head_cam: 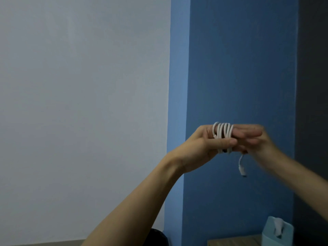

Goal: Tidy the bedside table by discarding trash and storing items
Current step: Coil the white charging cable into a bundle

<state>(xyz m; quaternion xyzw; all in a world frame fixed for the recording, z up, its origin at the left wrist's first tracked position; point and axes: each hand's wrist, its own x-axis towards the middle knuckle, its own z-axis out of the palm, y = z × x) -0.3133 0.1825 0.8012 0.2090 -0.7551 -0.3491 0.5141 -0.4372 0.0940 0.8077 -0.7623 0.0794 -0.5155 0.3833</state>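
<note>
A white charging cable (pixel 223 132) is wound in several loops around the fingers of my left hand (pixel 200 148), which is raised in front of the blue wall with its thumb pressed on the coil. My right hand (pixel 255 139), blurred, touches the fingertips of the left and holds the loose part of the cable. The short free end with its plug (pixel 242 170) dangles below the two hands. Only a corner of the wooden bedside table (pixel 234 242) shows at the bottom.
A light blue tissue box (pixel 276 233) with a white tissue sticking out stands on the table at the lower right. A dark round object (pixel 158 237) sits at the bottom edge left of the table. White wall at left, blue wall behind.
</note>
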